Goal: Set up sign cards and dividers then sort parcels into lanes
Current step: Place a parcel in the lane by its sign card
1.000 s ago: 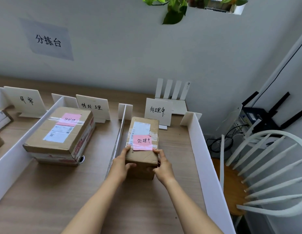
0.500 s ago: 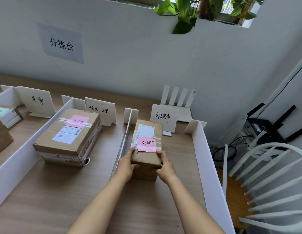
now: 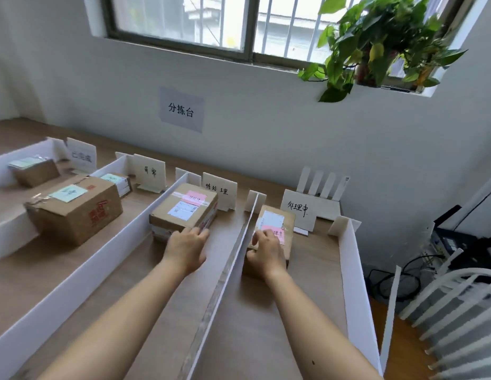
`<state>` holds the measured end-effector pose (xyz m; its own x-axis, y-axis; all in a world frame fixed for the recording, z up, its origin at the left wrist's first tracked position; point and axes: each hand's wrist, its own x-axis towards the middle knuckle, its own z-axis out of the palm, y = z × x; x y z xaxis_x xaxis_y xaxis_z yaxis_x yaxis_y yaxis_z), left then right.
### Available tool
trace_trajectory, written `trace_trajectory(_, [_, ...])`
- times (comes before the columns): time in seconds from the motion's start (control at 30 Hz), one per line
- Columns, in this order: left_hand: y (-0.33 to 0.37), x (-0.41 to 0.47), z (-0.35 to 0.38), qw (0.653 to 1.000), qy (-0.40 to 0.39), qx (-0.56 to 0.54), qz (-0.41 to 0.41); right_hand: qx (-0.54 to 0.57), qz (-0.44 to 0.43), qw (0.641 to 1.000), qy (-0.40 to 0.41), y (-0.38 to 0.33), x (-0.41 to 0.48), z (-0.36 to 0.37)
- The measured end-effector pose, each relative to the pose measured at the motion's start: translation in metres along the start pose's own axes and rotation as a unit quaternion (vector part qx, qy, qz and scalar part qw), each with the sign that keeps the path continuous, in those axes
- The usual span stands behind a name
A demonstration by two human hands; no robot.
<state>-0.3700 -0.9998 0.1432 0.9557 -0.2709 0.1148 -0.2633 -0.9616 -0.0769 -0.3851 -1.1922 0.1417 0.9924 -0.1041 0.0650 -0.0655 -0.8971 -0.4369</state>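
A small cardboard parcel (image 3: pixel 289 238) with a pink note lies in the rightmost lane, in front of the sign card (image 3: pixel 299 210). My right hand (image 3: pixel 266 252) grips its near end, fingers curled over the top. A white divider (image 3: pixel 239 259) separates it from the neighbouring lane. There a larger parcel (image 3: pixel 184 207) with a pink note sits before another sign card (image 3: pixel 219 192). My left hand (image 3: pixel 186 245) touches that parcel's near right corner with fairly straight fingers.
Further left, two more lanes with sign cards (image 3: pixel 151 172) (image 3: pixel 81 157) hold a big brown box (image 3: pixel 74 212) and smaller parcels (image 3: pixel 36 171). White dividers (image 3: pixel 107 253) (image 3: pixel 354 283) bound the lanes. A router (image 3: pixel 324 185) stands behind; a white chair (image 3: pixel 458 311) is at the right.
My left hand has left the small parcel and crossed the divider to the larger parcel. My right hand stays on the small parcel. The view has swung up and left.
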Motion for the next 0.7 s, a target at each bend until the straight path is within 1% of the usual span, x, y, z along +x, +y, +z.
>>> trace_trajectory(0.13, [-0.061, -0.072, -0.038, 0.995, -0.013, 0.046, -0.090, 0.030, -0.089, 0.996, 0.013, -0.058, -0.035, -0.009])
trace_trajectory(0.23, [-0.100, -0.138, -0.060, 0.983, -0.019, 0.071, -0.166, 0.052, -0.156, 0.986, 0.010, -0.110, -0.066, -0.012])
trace_trajectory(0.33, [-0.134, -0.202, -0.079, 0.973, -0.017, 0.076, -0.219, 0.071, -0.191, 0.979, -0.012, -0.164, -0.096, -0.010])
trace_trajectory(0.47, [-0.175, -0.291, -0.098, 0.954, -0.022, 0.088, -0.285, 0.081, -0.265, 0.959, -0.055, -0.230, -0.137, 0.000])
trace_trajectory(0.63, [-0.224, -0.384, -0.120, 0.918, -0.037, 0.089, -0.385, 0.057, -0.348, 0.932, -0.080, -0.310, -0.192, 0.023])
trace_trajectory(0.7, [-0.242, -0.417, -0.127, 0.899, -0.037, 0.097, -0.424, 0.041, -0.391, 0.915, -0.093, -0.339, -0.214, 0.033])
